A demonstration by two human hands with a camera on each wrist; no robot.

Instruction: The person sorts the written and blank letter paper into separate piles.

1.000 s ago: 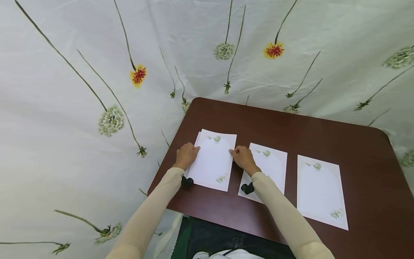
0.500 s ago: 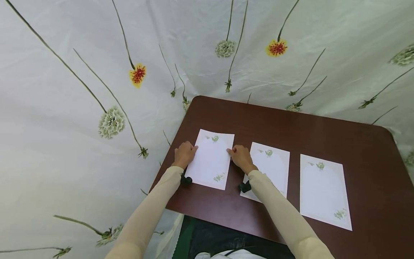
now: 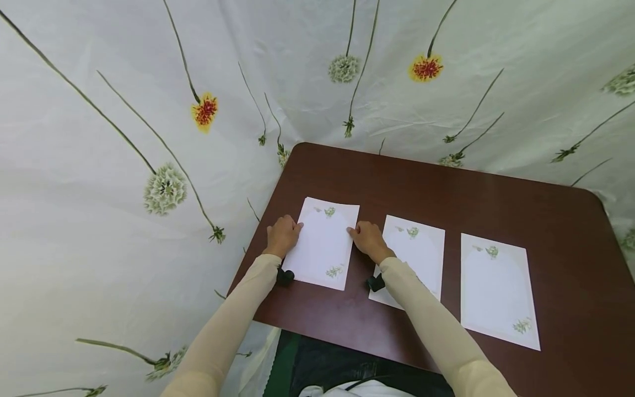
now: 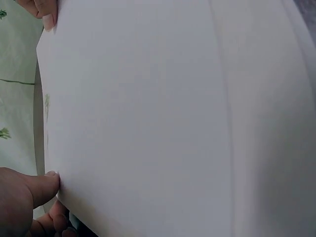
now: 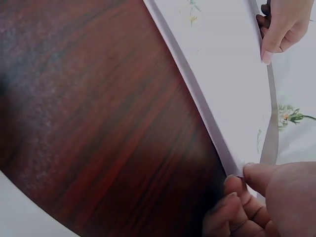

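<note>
The paper stack (image 3: 321, 242) is lying more evenly now: the strip of an under sheet that was showing along its left side a second ago is nearly disappearing, with only a sliver peeking at the far left corner. That is suggesting the sheets are coming almost flush. The left hand (image 3: 284, 236) and right hand (image 3: 367, 239) are holding opposite long sides, thumbs above and the fingers (image 5: 234, 186) curling beneath, pinching the paper. The stack is sitting toward the left end of the bench (image 3: 407, 179); whether it is resting flat, one cannot tell. Two more sheets are lying to its right, the middle sheet (image 3: 419, 252) and the right sheet (image 3: 498, 292), well apart. The right forearm (image 3: 412, 292) and black wrist device (image 3: 375, 283) are covering part of the middle sheet
</note>
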